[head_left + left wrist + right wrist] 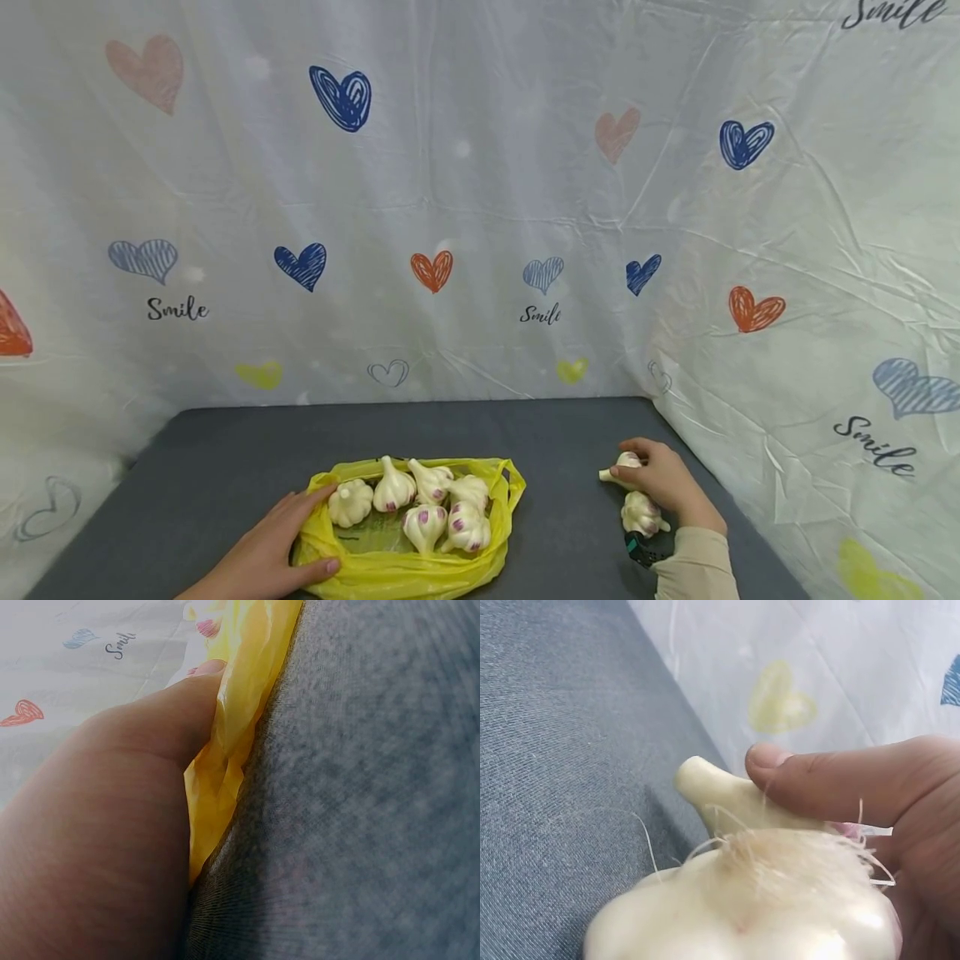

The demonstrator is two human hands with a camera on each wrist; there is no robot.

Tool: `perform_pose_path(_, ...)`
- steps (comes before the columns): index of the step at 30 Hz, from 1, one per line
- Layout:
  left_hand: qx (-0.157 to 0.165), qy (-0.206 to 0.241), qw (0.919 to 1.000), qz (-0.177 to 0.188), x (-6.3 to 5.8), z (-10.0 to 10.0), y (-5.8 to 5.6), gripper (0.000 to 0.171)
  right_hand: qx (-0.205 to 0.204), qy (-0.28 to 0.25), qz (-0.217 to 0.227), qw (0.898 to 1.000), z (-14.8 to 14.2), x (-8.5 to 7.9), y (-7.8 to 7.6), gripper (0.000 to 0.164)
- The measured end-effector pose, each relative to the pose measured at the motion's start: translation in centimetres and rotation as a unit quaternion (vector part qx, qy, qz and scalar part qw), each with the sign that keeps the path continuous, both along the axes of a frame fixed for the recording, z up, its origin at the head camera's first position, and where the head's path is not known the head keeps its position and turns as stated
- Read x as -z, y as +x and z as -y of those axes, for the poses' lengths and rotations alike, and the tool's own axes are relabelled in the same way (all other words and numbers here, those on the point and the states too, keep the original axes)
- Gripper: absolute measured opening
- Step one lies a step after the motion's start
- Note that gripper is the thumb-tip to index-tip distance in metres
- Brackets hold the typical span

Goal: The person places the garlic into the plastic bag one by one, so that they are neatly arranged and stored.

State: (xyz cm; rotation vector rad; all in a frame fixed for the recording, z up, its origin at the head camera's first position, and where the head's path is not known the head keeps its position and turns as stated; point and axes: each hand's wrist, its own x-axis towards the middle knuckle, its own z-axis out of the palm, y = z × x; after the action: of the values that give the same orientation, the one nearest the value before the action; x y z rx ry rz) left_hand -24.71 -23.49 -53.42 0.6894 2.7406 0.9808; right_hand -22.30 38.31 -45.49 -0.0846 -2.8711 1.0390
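A yellow plastic bag [420,575] stands with its mouth spread wide on the table, several garlic bulbs [393,487] inside it. My left hand [273,542] holds the bag's left side, thumb and fingers reaching over its rim; in the left wrist view the thumb [172,712] lies against the yellow plastic. To the right of the bag, my right hand [663,479] grips a garlic bulb [628,460] between thumb and fingers, its stem pointing left. A second garlic bulb [641,514] is just below that hand, its rooty end large in the right wrist view.
The dark grey cloth-covered table [420,429] ends at a white curtain [480,333] printed with hearts, at the back and along the right. A dark band [643,550] circles my right wrist, beside a beige sleeve.
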Motion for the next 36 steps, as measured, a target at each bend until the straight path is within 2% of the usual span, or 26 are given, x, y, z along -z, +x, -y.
perform_pose_path(17,0.001,0.004,0.9999,-0.011,0.0,-0.1,-0.2,0.091,0.009,0.005,-0.038,0.999,0.7,-0.6,-0.1,0.06)
perform_pose_path(25,0.002,0.001,1.0,-0.004,-0.1,0.0,-0.2,0.09,0.006,0.009,-0.056,0.998,1.3,-0.5,-0.9,0.061)
perform_pose_path(36,-0.003,0.0,1.0,0.008,-0.1,0.0,0.1,0.092,0.0,0.019,-0.07,0.997,2.8,-0.9,-1.2,0.052)
